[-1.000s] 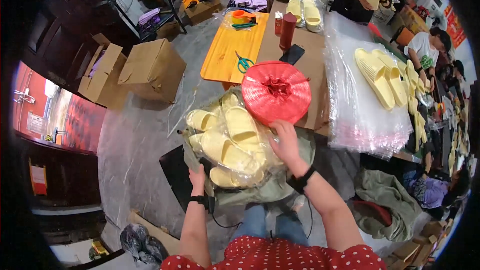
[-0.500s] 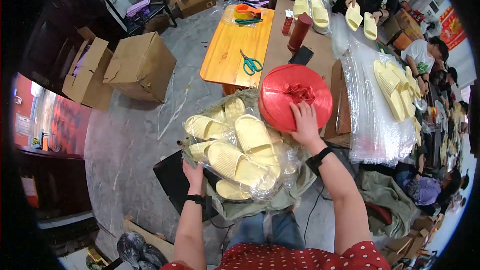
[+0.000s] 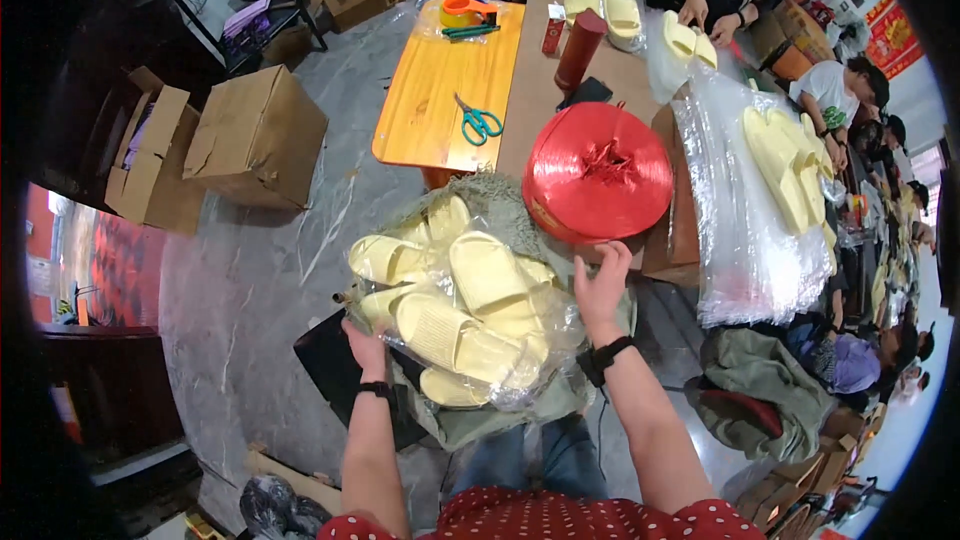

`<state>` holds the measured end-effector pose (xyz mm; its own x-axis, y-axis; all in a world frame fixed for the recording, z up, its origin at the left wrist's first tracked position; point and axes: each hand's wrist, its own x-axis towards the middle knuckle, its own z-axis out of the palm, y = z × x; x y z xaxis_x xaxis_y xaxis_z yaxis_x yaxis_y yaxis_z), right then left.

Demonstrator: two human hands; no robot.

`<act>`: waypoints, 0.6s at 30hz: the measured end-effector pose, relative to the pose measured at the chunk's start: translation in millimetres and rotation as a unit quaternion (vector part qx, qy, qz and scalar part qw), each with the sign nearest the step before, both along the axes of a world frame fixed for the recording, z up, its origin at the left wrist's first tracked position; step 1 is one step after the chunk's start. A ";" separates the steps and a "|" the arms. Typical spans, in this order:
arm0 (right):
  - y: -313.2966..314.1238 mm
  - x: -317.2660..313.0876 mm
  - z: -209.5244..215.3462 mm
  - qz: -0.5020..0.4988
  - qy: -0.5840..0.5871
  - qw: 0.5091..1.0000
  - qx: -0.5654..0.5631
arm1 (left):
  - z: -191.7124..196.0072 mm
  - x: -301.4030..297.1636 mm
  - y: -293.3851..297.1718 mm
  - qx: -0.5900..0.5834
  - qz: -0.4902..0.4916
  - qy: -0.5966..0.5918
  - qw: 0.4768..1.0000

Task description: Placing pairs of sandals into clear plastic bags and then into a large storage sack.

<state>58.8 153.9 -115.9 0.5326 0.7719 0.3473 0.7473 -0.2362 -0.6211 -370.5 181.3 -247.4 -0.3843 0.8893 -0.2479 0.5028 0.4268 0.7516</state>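
A grey-green woven sack (image 3: 505,208) stands in front of me, its mouth full of pale yellow slippers (image 3: 432,330) in clear plastic bags. At the sack's left edge, my left hand (image 3: 366,350) is closed on the rim, its fingers partly hidden by the sack and plastic. My right hand (image 3: 603,292) is open at the sack's right side, fingers apart and holding nothing. Its fingertips are just below the large red roll of plastic twine (image 3: 598,175), which sits at the near end of the table beyond the sack.
Teal-handled scissors (image 3: 478,124) and an orange tape dispenser (image 3: 465,12) lie on a yellow wooden board (image 3: 440,80). A dark red cylinder (image 3: 580,50) stands beside a phone (image 3: 586,92). Clear plastic bags (image 3: 745,260) hang at right. A co-worker's hands (image 3: 705,20) handle slippers. Cartons (image 3: 262,135) stand left.
My right hand has come off the red twine roll and moved down toward the sack's right side. The co-worker's slippers have been lowered and brought together.
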 end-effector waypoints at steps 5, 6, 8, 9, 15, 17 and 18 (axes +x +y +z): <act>14.6 -25.6 -29.9 -0.077 -0.115 0.975 -0.173 | -19.8 -35.9 12.8 -0.024 0.004 0.087 0.996; 19.9 -35.0 -40.7 -0.051 -0.098 0.980 -0.168 | -23.5 -65.0 8.1 0.020 0.068 0.011 0.997; 19.5 -26.8 -62.1 -0.005 0.041 0.960 -0.277 | -16.0 -67.9 4.1 0.118 0.139 -0.173 0.968; 11.2 -14.2 -63.1 0.031 0.117 0.962 -0.244 | 4.5 -34.9 8.1 0.101 0.155 -0.193 0.964; 3.0 -17.7 -41.1 0.106 0.296 0.945 -0.090 | 91.7 -77.9 -2.2 0.138 0.196 -0.475 0.847; -19.1 -16.2 -22.2 0.101 0.397 0.908 -0.093 | 124.6 -53.2 -7.9 0.131 0.190 -0.489 0.841; -31.3 -9.9 -13.3 0.094 0.394 0.910 -0.089 | 149.5 -33.5 -7.8 0.131 0.178 -0.502 0.836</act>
<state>48.9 122.6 -129.2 0.4146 0.8819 -0.2244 0.1249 -0.2994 -0.9459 -403.9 173.6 -97.9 -0.3520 0.8371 -0.4188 -0.5614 0.1693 0.8101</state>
